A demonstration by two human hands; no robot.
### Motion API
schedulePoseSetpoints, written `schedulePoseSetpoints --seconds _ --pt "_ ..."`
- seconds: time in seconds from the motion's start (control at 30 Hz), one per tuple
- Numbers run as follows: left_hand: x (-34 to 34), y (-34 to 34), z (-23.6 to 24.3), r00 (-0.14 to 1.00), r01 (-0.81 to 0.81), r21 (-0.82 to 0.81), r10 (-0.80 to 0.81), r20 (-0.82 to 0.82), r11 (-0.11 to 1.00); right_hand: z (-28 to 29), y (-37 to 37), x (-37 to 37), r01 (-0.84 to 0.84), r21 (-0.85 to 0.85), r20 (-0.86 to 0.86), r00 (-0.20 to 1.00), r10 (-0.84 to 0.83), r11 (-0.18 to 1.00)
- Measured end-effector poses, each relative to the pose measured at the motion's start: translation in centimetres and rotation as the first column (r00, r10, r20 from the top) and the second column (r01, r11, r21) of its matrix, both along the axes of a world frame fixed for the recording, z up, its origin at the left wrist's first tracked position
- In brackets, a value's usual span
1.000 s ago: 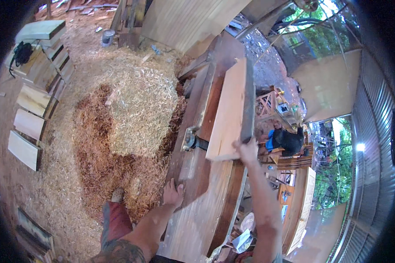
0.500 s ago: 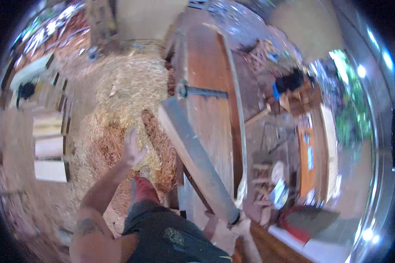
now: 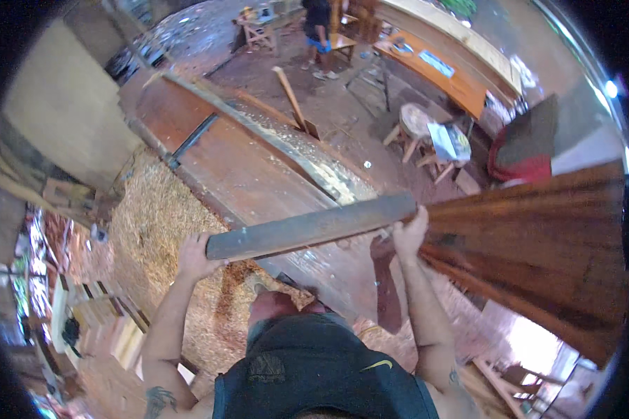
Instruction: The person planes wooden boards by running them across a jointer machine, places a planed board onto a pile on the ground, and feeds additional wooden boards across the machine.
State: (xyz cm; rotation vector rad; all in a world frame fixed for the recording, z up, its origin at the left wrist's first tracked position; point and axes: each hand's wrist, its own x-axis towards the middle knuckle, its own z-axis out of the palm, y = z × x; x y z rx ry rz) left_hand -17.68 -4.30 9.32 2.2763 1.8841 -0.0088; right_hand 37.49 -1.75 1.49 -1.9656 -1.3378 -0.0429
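Note:
I hold a thick wooden beam (image 3: 311, 223) in both hands, level across my front. Its upper face is weathered grey, with a paler edge below. My left hand (image 3: 197, 257) is closed round its left end, over the shavings. At the other end, my right hand (image 3: 410, 232) grips it with the fingers partly hidden behind the wood. Beneath the beam stretches a long reddish-brown bench (image 3: 237, 185), crossed by a dark metal slot (image 3: 194, 135) toward its far left. The right hand's shadow falls on the bench's near end.
Wood shavings (image 3: 150, 209) cover the ground at left. A broad dark-brown board (image 3: 531, 244) stands close on the right. Farther back are small wooden stools (image 3: 414, 122), an orange plank (image 3: 433, 77) and a person (image 3: 319, 31). Sawn boards (image 3: 112, 328) lie at lower left.
My left hand, open and off the beam before, now grips its left end. The beam has swung from a steep slant to nearly level across me, and my view has turned right.

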Motion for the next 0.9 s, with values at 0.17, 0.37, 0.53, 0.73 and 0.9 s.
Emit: schedulePoseSetpoints --seconds 0.17,0.37,0.53,0.73,0.9 --pt "1.7 0.8 -0.7 0.998 0.042 -0.011 -0.042 -0.047 0.999 -5.2 -11.1 -5.7 -0.064 -0.223 -0.393 0.919 -0.029 0.973" --pt "1.2 0.1 -1.7 0.992 0.122 0.091 -0.119 -0.04 0.988 -13.0 -26.5 -6.6 -0.439 -0.415 -0.377 0.88 0.288 0.797" --pt "0.8 -0.3 -2.4 0.993 0.078 0.026 -0.08 0.084 0.997 -14.3 -30.5 -6.1 -0.273 -0.583 -0.346 0.936 0.07 0.765" --pt "0.2 -0.9 -1.7 0.993 0.117 0.042 -0.116 -0.016 0.992 -11.4 -30.2 -11.9 -0.031 -0.534 -0.367 0.908 -0.199 0.845" --pt "0.4 -5.1 -0.1 0.981 0.195 -0.057 -0.196 -0.01 0.979 -10.9 -31.7 -19.7 -0.241 -0.479 -0.445 0.895 0.004 0.844"
